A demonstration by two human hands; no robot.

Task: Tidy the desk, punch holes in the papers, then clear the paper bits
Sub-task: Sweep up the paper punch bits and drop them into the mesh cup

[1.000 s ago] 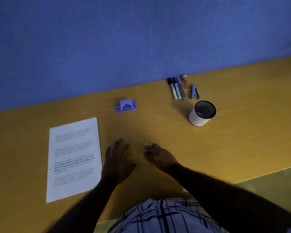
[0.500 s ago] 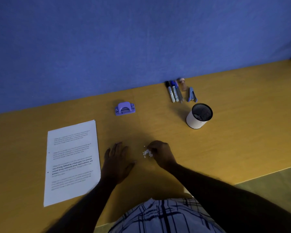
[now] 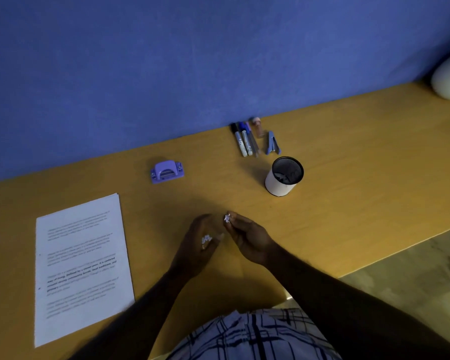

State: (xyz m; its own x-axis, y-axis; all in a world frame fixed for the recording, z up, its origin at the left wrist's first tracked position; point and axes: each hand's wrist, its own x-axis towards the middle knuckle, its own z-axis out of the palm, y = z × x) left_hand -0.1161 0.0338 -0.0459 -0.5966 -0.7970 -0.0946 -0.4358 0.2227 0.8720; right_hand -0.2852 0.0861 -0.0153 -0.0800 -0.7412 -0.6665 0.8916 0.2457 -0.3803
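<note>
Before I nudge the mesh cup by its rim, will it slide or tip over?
The mesh cup stands upright, taller than wide, so a push at the rim may tip it. Its mesh wall suggests it is light, so a low push would probably slide it on the smooth desk.

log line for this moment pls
phase: clearing paper bits | right hand: pinching paper bits | left hand: cupped, bits in palm | hole punch: idle
</note>
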